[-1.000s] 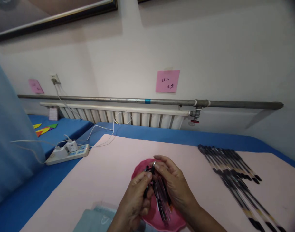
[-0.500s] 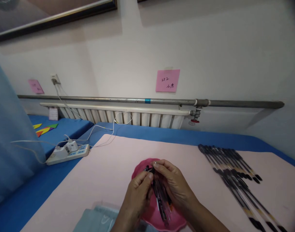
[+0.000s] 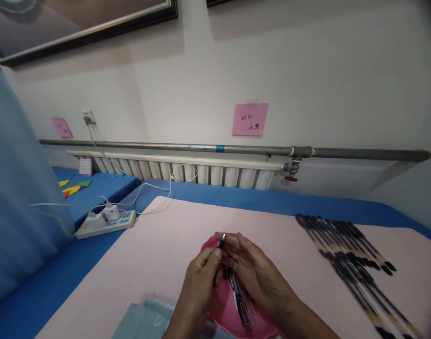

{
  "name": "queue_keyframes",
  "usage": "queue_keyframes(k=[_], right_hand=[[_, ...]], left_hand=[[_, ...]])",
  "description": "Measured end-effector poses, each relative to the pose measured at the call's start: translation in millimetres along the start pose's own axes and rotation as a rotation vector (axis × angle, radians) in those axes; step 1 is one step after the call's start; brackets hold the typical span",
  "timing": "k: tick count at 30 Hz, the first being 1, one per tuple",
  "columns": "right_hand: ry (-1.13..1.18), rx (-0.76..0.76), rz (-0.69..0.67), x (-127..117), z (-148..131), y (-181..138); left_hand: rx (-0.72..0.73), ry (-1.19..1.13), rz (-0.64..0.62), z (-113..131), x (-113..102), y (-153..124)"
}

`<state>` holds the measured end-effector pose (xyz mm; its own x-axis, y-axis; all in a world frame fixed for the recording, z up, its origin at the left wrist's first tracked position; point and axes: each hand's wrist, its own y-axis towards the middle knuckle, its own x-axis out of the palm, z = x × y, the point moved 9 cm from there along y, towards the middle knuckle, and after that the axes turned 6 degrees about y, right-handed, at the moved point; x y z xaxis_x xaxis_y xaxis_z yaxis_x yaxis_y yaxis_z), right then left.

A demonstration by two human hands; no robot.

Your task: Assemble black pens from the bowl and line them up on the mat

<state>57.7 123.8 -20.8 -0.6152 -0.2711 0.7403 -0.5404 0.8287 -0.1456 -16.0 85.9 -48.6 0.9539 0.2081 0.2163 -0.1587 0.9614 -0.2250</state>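
My left hand [image 3: 201, 278] pinches a dark pen [image 3: 222, 241] between thumb and fingers, its silver metal tip pointing up. My right hand [image 3: 256, 270] is cupped close beside it, fingers stretched out and slightly bent. I cannot see anything gripped in it, though its palm is partly hidden. Below both hands is a pink scalloped dish [image 3: 224, 308]. Several pen parts, dark and clear, show over the dish as a bundle [image 3: 241, 301], blurred and partly covered by my hands.
Rows of dark pens [image 3: 339, 235] lie on the right of the pink sheet [image 3: 159, 254]. A pale blue-green plastic packet [image 3: 141, 322] is at the near left. On the blue cover stands a power strip [image 3: 106, 226] with white cables. Behind run a radiator [image 3: 215, 174] and pipe [image 3: 187, 147].
My right fingers have come off the pen top and spread, uncovering its silver tip. My left hand keeps its pinch. The whole view has shifted slightly.
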Motion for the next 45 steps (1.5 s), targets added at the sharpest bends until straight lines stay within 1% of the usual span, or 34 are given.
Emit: queue_keyframes(k=[4, 11, 16, 21, 23, 27, 30, 33, 38, 41, 45], right_hand=[[0.042, 0.044, 0.006, -2, 4, 0], [0.023, 0.054, -0.009, -1, 5, 0], [0.053, 0.049, 0.010, -2, 3, 0], [0.028, 0.054, 0.039, -6, 4, 0], [0.029, 0.034, 0.044, -7, 3, 1], [-0.016, -0.018, 0.029, -5, -2, 2], [-0.045, -0.051, 0.065, -9, -4, 2], [-0.052, -0.064, 0.100, -12, -6, 2], [-0.094, -0.080, 0.088, -11, -9, 2], [-0.117, -0.089, 0.113, -14, -11, 1], [-0.105, -0.065, 0.102, -14, -9, 2]], left_hand=[[0.037, 0.011, -0.037, -2, 7, 2], [0.011, -0.001, 0.021, 4, -4, 2], [0.000, -0.033, -0.022, 0, 3, 2], [0.021, -0.004, 0.050, 6, -7, 1], [-0.003, -0.004, 0.035, 7, -5, 0], [-0.081, -0.013, -0.032, 3, 6, -4], [-0.063, -0.034, -0.033, 5, 9, -4], [-0.013, -0.064, -0.047, 8, 10, -3], [-0.013, -0.059, -0.066, 3, 10, -2], [0.022, -0.041, -0.070, 3, 8, -1], [0.024, -0.032, -0.064, 2, 8, 0]])
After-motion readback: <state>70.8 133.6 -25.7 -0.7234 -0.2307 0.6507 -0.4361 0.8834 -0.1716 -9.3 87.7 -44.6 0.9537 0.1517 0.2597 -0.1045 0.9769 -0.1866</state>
